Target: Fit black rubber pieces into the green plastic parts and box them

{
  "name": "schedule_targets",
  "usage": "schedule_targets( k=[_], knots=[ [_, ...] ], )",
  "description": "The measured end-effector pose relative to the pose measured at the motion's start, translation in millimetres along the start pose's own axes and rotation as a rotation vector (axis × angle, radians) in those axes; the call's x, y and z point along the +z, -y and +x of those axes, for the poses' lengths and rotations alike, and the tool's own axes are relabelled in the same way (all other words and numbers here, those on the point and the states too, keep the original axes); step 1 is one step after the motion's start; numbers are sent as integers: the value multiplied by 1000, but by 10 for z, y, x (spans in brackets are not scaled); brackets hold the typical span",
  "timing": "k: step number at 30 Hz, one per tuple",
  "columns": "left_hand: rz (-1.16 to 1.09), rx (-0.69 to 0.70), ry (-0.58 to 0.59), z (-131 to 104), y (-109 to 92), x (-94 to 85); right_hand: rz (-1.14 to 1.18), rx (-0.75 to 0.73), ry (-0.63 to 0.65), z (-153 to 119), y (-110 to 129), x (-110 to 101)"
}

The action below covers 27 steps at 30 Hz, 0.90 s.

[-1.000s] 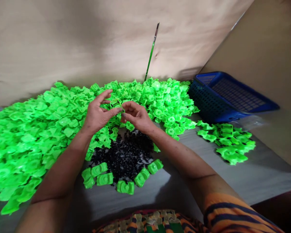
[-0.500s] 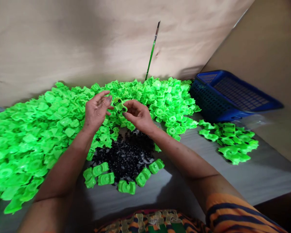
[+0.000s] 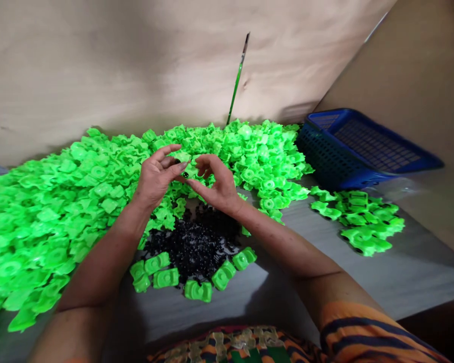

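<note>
My left hand [image 3: 156,179] pinches a small green toy car [image 3: 185,174] between thumb and fingers. A black wheel shows below the thumb, and much of the car is hidden by the fingers. Just to its right is my right hand [image 3: 217,184], fingers curved and apart, with the thumb tip close to the car; whether it touches I cannot tell. Beneath both hands lies a heap of small black wheel-and-axle parts [image 3: 200,247]. Several green car bodies [image 3: 197,291] rest roof up along the near side of that heap.
A large pile of green car bodies [image 3: 49,217] spreads across the left and back of the grey table [image 3: 287,312]. To the right sit green cars with black wheels [image 3: 366,237]. Behind them stands a blue plastic basket [image 3: 333,151]. A thin green stick [image 3: 236,85] rises against the wall.
The toy car, earlier underside up in my right hand with both axles showing, is now turned in my left fingers. My left hand moved right; my right fingers have opened.
</note>
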<state>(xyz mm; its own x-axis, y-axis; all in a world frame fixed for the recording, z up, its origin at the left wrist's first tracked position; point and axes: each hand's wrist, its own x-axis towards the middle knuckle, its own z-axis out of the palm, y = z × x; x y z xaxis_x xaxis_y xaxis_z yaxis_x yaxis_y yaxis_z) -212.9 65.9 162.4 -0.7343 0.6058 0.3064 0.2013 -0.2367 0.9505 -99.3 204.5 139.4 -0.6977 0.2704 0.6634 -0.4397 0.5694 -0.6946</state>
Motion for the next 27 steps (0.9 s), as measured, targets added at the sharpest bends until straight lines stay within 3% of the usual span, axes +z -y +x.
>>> schedule_targets(
  k=[6, 13, 17, 23, 27],
  knots=[
    [-54, -39, 40, 7, 21, -3, 210, 283, 78, 82, 6, -8],
    [18, 31, -7, -32, -1, 77, 322, 358, 99, 100, -20, 4],
    [127, 80, 9, -40, -3, 33, 437, 390, 105, 98, 15, -3],
    [371, 352, 93, -73, -13, -38, 717, 529, 27, 121, -11, -1],
    [520, 464, 247, -119, 44, 13, 830, 547, 20, 126, -12, 4]
  ],
)
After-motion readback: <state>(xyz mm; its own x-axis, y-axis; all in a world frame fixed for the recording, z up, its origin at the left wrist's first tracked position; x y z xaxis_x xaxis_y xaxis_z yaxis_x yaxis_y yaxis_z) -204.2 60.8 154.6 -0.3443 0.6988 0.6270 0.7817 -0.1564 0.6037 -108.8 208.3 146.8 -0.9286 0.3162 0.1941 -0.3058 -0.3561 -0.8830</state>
